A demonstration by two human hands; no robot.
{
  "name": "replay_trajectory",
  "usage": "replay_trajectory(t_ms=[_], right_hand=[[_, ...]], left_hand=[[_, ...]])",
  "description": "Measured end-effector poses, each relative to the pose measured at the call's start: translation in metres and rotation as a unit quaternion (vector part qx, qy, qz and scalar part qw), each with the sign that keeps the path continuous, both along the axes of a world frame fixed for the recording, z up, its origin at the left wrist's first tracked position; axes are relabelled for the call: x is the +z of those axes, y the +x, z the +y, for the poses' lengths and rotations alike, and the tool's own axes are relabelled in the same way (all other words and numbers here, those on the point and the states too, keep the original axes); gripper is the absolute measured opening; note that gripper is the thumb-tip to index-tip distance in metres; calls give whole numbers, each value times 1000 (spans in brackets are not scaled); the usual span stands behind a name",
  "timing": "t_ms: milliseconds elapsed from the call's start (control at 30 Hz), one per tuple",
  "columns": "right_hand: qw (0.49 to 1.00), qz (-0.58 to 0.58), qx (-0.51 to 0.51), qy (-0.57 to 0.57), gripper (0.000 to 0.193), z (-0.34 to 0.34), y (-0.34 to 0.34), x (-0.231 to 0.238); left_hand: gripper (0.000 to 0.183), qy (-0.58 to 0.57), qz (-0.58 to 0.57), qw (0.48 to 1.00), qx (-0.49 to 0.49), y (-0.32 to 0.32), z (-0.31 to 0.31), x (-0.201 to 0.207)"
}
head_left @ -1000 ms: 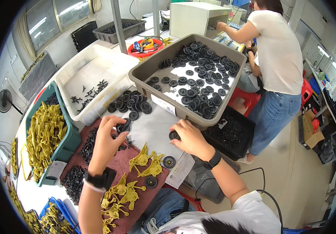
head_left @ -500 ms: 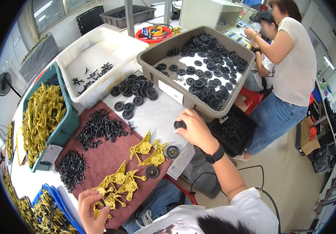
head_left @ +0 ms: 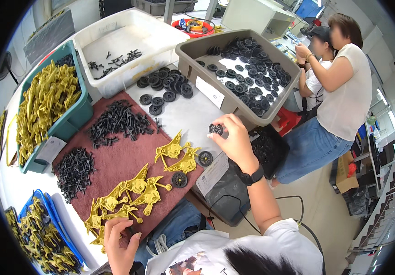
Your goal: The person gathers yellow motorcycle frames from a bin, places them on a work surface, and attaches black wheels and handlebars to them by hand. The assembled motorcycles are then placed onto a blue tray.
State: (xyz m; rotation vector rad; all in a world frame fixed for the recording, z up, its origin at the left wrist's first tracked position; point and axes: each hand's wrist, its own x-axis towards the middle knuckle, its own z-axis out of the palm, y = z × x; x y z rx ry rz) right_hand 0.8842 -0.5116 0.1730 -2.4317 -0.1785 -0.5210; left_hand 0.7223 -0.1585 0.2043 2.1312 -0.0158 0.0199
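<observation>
Head view: by our read we are early in the job, with only two yellow frames [head_left: 179, 156] carrying wheels so far, a row of bare frames [head_left: 124, 197] waiting on the red mat [head_left: 119, 160], and heaps of parts untouched. Grey tray [head_left: 234, 103] holds loose black wheels. White tub [head_left: 128, 41] holds a few black pins. Green bin [head_left: 80, 114] is piled with yellow frames. Blue tray [head_left: 53, 215] has more yellow pieces. Our right hand [head_left: 234, 142] pinches a black wheel [head_left: 215, 129] just beside the grey tray's front wall. Our left hand [head_left: 119, 240] presses the nearest bare frame, fingers curled on it.
</observation>
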Motion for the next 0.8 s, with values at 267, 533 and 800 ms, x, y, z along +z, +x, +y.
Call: replay_trajectory(t_ms=[267,533,800], right_hand=[[998,5,39,44,28,19,-21,11],[996,19,71,44,28,37,-24,8],[995,27,96,28,30,43,-25,5]], left_hand=[[35,45,-21,998,-25,0,3,-14],[34,43,26,999,7,-1,1,5],[35,53,17,998,13,1,-3,5]])
